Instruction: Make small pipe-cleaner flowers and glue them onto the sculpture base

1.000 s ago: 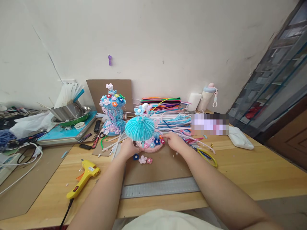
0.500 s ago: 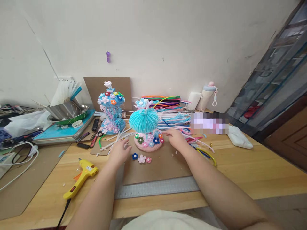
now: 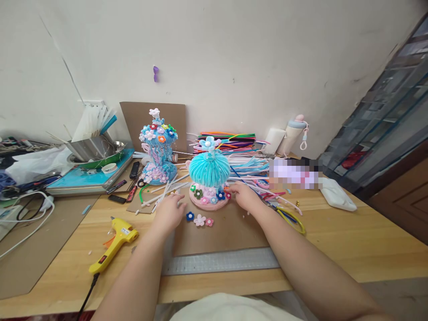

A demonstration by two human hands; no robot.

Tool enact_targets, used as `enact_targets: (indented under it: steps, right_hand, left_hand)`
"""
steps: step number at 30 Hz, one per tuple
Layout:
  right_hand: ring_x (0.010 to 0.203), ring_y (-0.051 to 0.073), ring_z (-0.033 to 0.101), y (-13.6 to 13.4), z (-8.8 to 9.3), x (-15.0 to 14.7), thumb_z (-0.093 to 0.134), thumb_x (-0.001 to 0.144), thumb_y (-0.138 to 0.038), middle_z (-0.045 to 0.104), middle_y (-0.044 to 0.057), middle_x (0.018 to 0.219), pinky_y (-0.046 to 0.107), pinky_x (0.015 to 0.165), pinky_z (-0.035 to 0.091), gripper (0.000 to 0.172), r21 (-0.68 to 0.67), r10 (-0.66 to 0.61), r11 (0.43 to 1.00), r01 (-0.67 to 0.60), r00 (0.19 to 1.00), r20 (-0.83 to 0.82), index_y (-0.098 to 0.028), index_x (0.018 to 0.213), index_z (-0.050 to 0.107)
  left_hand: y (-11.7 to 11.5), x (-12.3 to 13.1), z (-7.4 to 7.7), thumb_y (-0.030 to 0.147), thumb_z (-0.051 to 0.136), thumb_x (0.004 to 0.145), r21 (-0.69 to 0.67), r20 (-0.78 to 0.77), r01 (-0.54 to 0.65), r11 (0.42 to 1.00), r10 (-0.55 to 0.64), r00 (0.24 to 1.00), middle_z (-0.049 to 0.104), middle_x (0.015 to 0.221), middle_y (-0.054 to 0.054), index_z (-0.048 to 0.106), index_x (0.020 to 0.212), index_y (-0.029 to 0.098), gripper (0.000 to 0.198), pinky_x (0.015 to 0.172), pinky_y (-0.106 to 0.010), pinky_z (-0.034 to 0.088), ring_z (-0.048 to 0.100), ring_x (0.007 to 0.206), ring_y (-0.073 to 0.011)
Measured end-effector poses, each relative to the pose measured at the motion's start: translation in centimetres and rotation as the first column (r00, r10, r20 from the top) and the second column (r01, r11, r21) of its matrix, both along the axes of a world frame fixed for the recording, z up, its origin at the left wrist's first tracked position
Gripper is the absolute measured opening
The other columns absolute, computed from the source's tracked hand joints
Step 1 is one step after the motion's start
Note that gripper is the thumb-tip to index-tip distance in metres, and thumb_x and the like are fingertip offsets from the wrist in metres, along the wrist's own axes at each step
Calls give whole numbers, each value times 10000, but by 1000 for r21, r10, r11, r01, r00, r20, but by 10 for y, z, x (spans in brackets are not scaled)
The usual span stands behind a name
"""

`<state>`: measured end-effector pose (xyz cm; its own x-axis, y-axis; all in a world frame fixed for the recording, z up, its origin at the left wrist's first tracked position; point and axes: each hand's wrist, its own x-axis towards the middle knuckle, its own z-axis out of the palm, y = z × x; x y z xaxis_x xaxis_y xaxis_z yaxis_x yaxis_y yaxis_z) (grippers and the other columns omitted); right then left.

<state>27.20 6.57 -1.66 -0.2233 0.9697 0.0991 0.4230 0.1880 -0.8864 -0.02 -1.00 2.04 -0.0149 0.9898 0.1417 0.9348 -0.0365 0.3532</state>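
A turquoise pipe-cleaner dome ornament [image 3: 209,169] stands upright on a pink round base [image 3: 209,203] ringed with small flowers. My right hand [image 3: 244,196] touches the base's right side with fingers pinched at a small flower. Just left of the base lies my left hand [image 3: 170,211], resting loosely open on the brown cardboard mat [image 3: 220,232] and holding nothing. Three loose small flowers [image 3: 199,219] lie on the mat between my hands.
A second blue flower-covered ornament [image 3: 157,149] stands behind on the left. A yellow glue gun [image 3: 115,243] lies at front left. Piles of coloured pipe cleaners [image 3: 234,151] fill the back, a metal ruler [image 3: 222,261] lies along the front, and a cluttered tray [image 3: 90,171] is at left.
My left hand has let go of the ornament's base and settled on the mat beside it. The tilted ornament now stands upright. My right hand stays at the base.
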Motion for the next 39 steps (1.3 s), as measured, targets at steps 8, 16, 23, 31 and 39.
enact_targets:
  steps: [8,16,23,31,39]
  right_hand:
    - [868,185,528,-1,2,5,391,657,-4,613,38,929,274,803,375,487,226,-90,973,32,964,249,-243,956,693]
    - [868,162,543,-1,1,2,434,697,-57,626,28,931,227,768,369,379,235,-64,971,-37,912,406,-244,877,710]
    - [830,146,561,-3,4,1,429,694,-60,641,11,910,205,712,386,362,259,-78,965,-42,898,434,-244,839,705]
    - [963,159,526,-22,29,-1,295,753,-64,614,64,1005,231,812,360,396,389,-267,915,104,880,393,-150,929,639]
    - [698,150,567,-40,43,-15,403,762,-190,664,27,744,215,597,337,275,169,-71,985,-45,778,624,-191,706,671]
  left_hand:
    - [3,-4,-1,296,458,783,-56,-2,-6,998,6,1000,603,1150,-81,600,1084,189,349,890,-339,378,524,1062,-245]
    - [3,-6,-3,317,445,780,-116,27,-13,993,16,1000,639,1064,-86,600,1071,194,351,771,-325,405,569,946,-238]
    - [6,-10,-5,289,452,769,-170,116,7,985,13,993,650,994,-98,599,1084,149,375,746,-306,406,579,879,-226]
    - [4,-11,-2,347,584,649,-226,274,162,961,-97,957,644,727,-27,667,867,173,291,572,-239,394,572,674,-168]
    - [-1,0,-9,314,633,590,-223,346,175,959,-90,934,610,603,-6,645,662,187,147,495,-240,328,524,563,-150]
